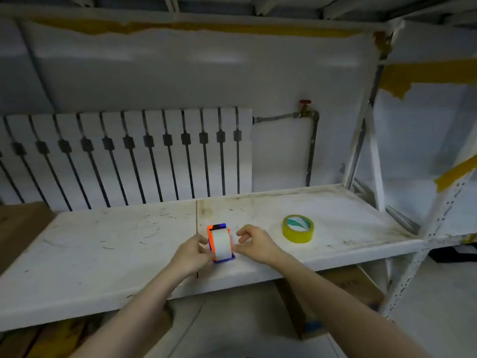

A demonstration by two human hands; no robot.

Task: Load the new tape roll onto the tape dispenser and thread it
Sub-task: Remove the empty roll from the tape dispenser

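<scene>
An orange and blue tape dispenser [212,237] stands near the front edge of the white shelf [129,241], holding a white roll [222,244]. My left hand [192,253] grips the dispenser's left side. My right hand [254,242] hovers just right of it, fingers curled and apart, its thumb near the dispenser's lower right corner; whether it touches I cannot tell. A yellow tape roll [298,228] with a green and white core label lies flat on the shelf to the right, apart from both hands.
Behind the shelf hangs a white radiator [129,153] with a pipe and red-handled valve [305,107]. Metal rack uprights [371,161] rise at the right. Cardboard [15,226] lies at the left, below the shelf level.
</scene>
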